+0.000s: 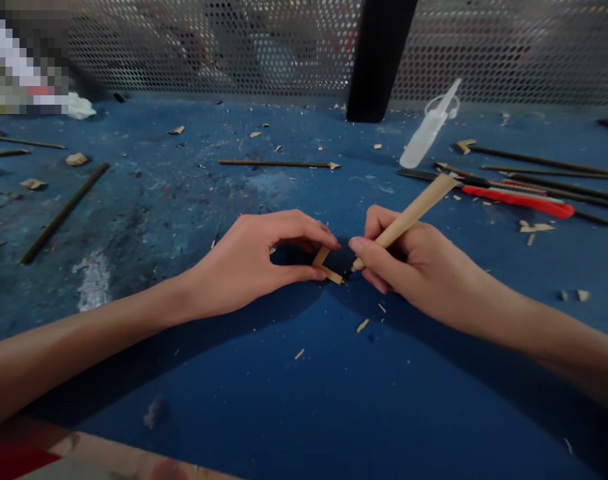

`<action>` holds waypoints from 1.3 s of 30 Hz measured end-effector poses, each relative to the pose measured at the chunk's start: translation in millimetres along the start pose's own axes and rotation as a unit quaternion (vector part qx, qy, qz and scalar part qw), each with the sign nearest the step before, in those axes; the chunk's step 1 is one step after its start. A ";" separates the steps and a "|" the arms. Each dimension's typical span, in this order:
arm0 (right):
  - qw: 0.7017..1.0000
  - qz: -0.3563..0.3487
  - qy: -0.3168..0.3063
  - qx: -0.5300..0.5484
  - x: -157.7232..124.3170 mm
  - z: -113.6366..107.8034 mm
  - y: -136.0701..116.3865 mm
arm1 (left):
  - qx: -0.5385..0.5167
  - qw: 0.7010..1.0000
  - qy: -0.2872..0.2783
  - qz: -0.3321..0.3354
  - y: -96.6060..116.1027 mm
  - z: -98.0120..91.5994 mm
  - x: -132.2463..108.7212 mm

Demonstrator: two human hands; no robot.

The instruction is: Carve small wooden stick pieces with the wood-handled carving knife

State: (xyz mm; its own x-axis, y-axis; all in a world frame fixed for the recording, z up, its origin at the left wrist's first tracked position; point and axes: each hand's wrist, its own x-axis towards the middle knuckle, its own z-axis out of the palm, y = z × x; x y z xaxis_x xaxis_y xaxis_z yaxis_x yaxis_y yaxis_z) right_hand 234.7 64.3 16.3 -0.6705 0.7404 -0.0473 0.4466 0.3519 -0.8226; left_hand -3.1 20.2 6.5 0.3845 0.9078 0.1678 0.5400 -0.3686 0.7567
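Head view, and it's close work on a scuffed blue tabletop (344, 407)! The left hand (257, 257) has thumb and forefinger clamped on a small, flat, L-shaped piece of tan wood (333, 274), right in the middle between the two hands. Look at the lie of it: corner to the left, one leg slanting down to the right, the other up and to the right under the forefinger. Over to the right hand (409, 260), fingers closed pen-style round a pale wooden-handled tool with a dark tip (415, 212). Its long axis runs on a diagonal, butt end up to the right, tip down at the wood's lower leg; touching or just beside, I can't tell. Beyond, a translucent plastic squeeze bottle (424, 141) aims its nozzle up to the right, near a red-handled cutter (527, 201), any lettering too small to read.
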 end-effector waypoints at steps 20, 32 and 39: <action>0.991 0.018 0.124 0.049 -8.7 6.2 -0.4 | 0.029 0.999 0.015 0.005 0.3 -1.3 -6.8; 0.993 0.009 0.120 0.005 -17.7 6.3 0.7 | 0.153 0.982 -0.001 0.110 2.6 6.0 -12.7; 0.994 -0.013 0.109 0.007 -18.2 5.7 0.6 | 0.139 0.986 -0.005 0.092 2.8 5.7 -11.5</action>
State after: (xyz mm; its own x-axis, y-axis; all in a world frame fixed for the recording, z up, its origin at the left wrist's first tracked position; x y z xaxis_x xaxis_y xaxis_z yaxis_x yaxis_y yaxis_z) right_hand 243.9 47.8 13.5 -0.5376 0.8376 0.0970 0.4215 0.3666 -0.8294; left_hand -1.7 7.6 3.1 0.5014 0.8193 0.2783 0.6443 -0.5682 0.5119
